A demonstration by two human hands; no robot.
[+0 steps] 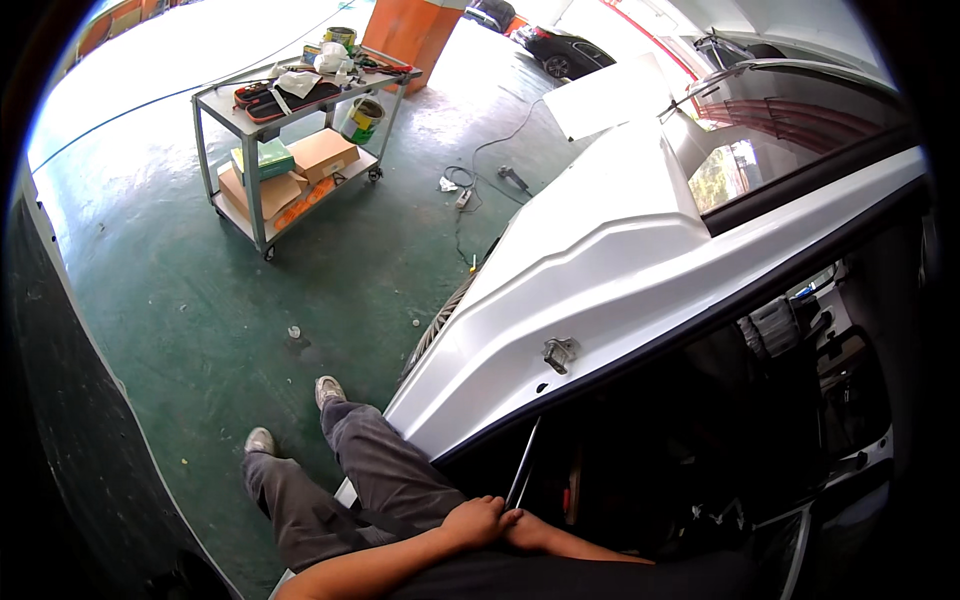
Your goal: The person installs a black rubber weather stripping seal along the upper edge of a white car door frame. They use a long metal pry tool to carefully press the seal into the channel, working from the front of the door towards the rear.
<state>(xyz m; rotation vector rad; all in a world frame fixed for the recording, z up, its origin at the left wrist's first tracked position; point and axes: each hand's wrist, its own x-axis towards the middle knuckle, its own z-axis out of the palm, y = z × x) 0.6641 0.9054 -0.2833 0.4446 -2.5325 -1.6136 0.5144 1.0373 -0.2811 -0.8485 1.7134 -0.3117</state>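
My left hand (477, 523) and my right hand (530, 532) meet low in the head view, both closed around the lower end of a long thin metal rod (526, 462). From my fingers the rod slants up, its upper end at the edge of a white car's door opening. Whether that tip touches the body is hard to tell against the dark interior. Above it, a metal door striker (558, 356) sticks out of the white body panel (505, 368), beside a small dark hole. A black rubber seal (640, 362) borders the opening.
A grey wheeled cart (228, 112) at the far left carries tools, cans and boxes. Cables (478, 160) and a power tool (514, 180) lie on the green floor. A dark panel (75, 430) stands along my left. Farther back is a dark car (560, 52).
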